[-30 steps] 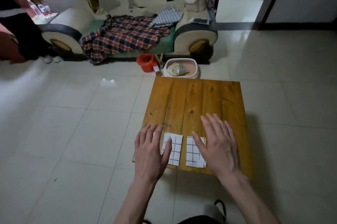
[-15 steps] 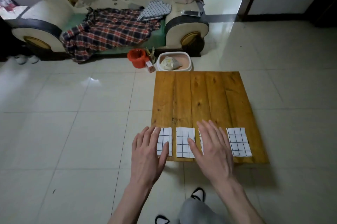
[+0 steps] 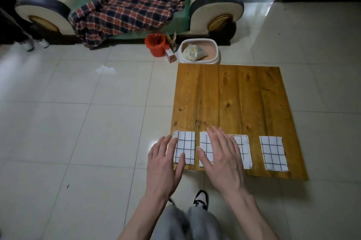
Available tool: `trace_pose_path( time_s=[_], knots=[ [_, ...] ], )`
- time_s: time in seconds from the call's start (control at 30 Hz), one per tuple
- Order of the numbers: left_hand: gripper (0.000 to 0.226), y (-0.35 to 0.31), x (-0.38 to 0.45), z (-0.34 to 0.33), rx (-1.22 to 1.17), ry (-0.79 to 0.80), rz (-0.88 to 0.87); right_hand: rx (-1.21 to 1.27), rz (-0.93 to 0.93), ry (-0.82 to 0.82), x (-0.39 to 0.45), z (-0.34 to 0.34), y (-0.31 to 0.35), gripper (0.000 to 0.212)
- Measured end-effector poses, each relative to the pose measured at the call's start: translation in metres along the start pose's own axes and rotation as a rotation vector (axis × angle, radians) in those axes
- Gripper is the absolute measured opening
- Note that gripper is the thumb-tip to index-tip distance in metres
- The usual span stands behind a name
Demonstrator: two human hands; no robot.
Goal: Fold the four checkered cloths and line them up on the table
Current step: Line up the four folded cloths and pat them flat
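While both hands hover flat over near edge of square pine-plank table [image 3: 234,99], noted change against previous half second: view shifted left, hands drawn back slightly toward body, all four folded cloths now exposed at least in part. Taken to mean folding finished and row laid; judged at final check or release.

Left to right along near edge:
- Left hand [image 3: 164,163], fingers straight and relaxed, gripping nothing; fingertips overlapping left border of first white black-grid folded cloth [image 3: 185,147]. Contact or hover above it: cannot tell.
- Second white grid cloth [image 3: 204,148], just beside first, narrow gap between; mostly hidden under right hand [image 3: 220,158].
- Right hand likewise spread and slack, holding nothing; spans second cloth and left part of third white grid cloth [image 3: 244,150].
- Fourth white grid cloth [image 3: 273,153], well clear of both hands, wider gap from third.

Spacing uneven; small nudge of fourth cloth possibly wanted.
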State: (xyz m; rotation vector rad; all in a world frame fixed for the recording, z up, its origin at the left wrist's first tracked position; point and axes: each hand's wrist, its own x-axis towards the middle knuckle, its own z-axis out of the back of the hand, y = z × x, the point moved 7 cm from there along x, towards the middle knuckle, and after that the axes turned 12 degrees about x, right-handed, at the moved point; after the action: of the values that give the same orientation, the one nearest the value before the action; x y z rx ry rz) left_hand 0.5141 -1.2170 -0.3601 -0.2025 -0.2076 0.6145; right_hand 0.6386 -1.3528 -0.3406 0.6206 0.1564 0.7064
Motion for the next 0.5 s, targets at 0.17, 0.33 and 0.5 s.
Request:
trace_pose_path(
  time_s=[0.17,0.33,0.5],
  knots=[
    [0.047,0.023,0.011,-0.034,-0.025,0.061,-0.033,-0.011,-0.03,0.02,0.011,-0.04,-0.012,0.065],
    [0.049,0.052,0.026,-0.094,-0.046,0.129,-0.019,-0.046,-0.089,0.069,0.017,-0.103,-0.043,0.066],
    [0.047,0.075,0.041,-0.173,-0.008,0.18,-0.087,-0.04,-0.139,0.116,0.021,-0.175,-0.083,0.063]
  ],
)
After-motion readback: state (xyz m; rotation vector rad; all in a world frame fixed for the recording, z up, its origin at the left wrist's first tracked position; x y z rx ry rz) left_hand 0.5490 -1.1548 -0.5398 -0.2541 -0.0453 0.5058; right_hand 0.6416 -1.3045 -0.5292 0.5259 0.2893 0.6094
